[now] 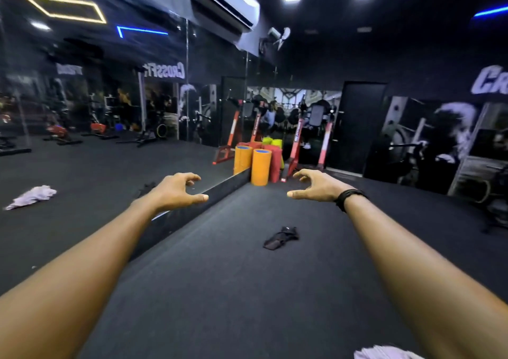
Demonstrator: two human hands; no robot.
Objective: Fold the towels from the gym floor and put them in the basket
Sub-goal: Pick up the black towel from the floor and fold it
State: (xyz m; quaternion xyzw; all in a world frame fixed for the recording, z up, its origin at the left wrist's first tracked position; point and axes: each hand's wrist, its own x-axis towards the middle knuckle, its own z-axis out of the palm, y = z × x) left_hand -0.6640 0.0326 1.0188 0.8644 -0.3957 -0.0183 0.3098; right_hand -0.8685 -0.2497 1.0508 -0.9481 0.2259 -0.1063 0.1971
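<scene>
Both hands grip nothing: the left hand [176,191] and the right hand [316,185] are held out at arm's length above the floor, fingers loosely curled, thumbs pointing inward toward each other, a wide gap between them. A black band [347,197] sits on the right wrist. In the head view, a dark towel [280,237] lies crumpled on the black gym floor [233,290], below and between the hands, its long axis running from lower left to upper right. A pale towel [384,352] shows partly at the bottom edge, under the right forearm; its axis cannot be told. A mirror wall [110,111] runs along the left, and the pale cloth reflection [31,196] appears in it, long axis lower left to upper right. Orange rolled mats [259,170] stand upright at the far end of the mirror's base. No basket is in view.
</scene>
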